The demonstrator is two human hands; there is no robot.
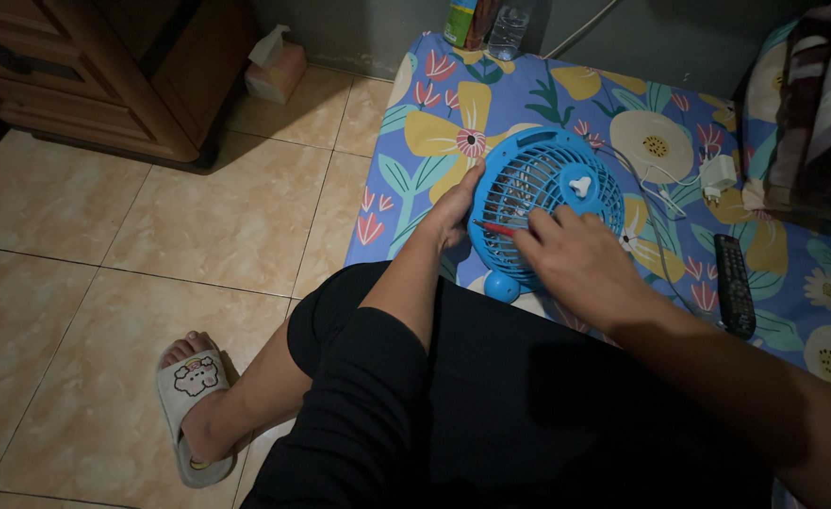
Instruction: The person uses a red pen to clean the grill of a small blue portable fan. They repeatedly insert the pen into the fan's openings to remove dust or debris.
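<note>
The left hand [455, 209] is pressed against the left rim of a small blue fan [543, 203], fingers curled around the edge of the grille so that the fan is gripped and steadied. The right hand [575, 259] is laid over the lower front of the grille, closed around a thin red-tipped tool [496, 228], the tip of which is set against the grille near the left hand. What kind of tool it is cannot be made out.

The fan is stood tilted on the near edge of a mattress [453, 113] covered in a blue floral sheet, just in front of the person's lap; its round blue base [501, 287] is seen below the grille. A white hub [580, 186] is seen at the centre of the grille.

A white cord [665, 200] is run from behind the fan to a white plug [718, 175] lying on the sheet to the right. A black remote control [734, 284] is placed further right, well apart from the fan.

At the head of the mattress a clear plastic bottle [510, 26] and a green carton [460, 21] are stood. A tissue box [276, 68] is set on the tiled floor [104, 254] beside a wooden cabinet [104, 75]. A slippered foot [189, 401] is rested on the floor.
</note>
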